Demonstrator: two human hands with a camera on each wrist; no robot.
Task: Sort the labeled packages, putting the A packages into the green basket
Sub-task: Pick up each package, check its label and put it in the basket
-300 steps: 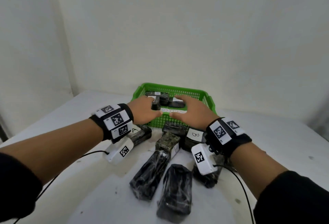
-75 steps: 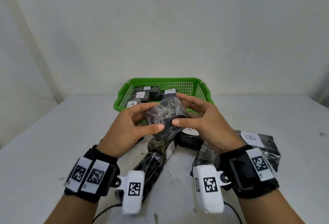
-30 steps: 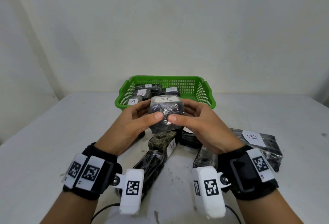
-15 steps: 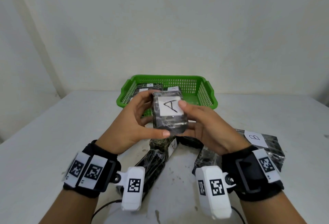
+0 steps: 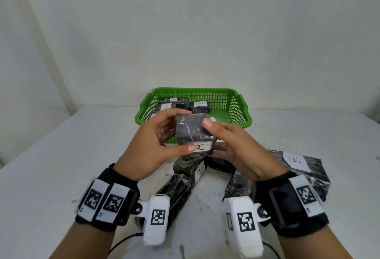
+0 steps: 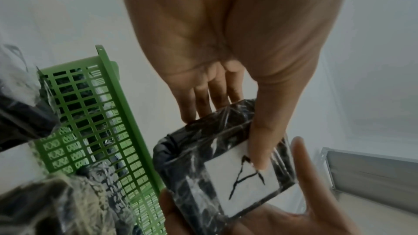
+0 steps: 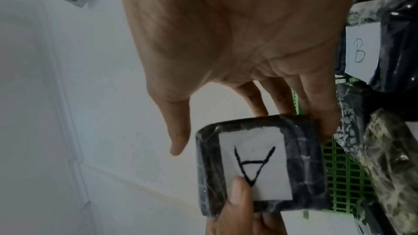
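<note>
1. Left hand (image 5: 153,145): thumb and fingers curled round the held package (image 5: 194,133), thumb tip on its white A label (image 5: 202,147).
2. Held package: raised above the desk (image 5: 51,166), just in front of the basket (image 5: 239,110); not yet in it.
3. Right hand (image 5: 236,147): pinches the same package, thumb on top, fingers beneath.
4. Done: at least three A packages (image 5: 200,106) lie in the basket.
5. Left, judged: place the held package; then the A package (image 5: 190,169) lying on the desk under the hands. Labels of the other dark packages there are hidden.
6. The B package (image 5: 302,168), far right, stays on the desk.
</note>
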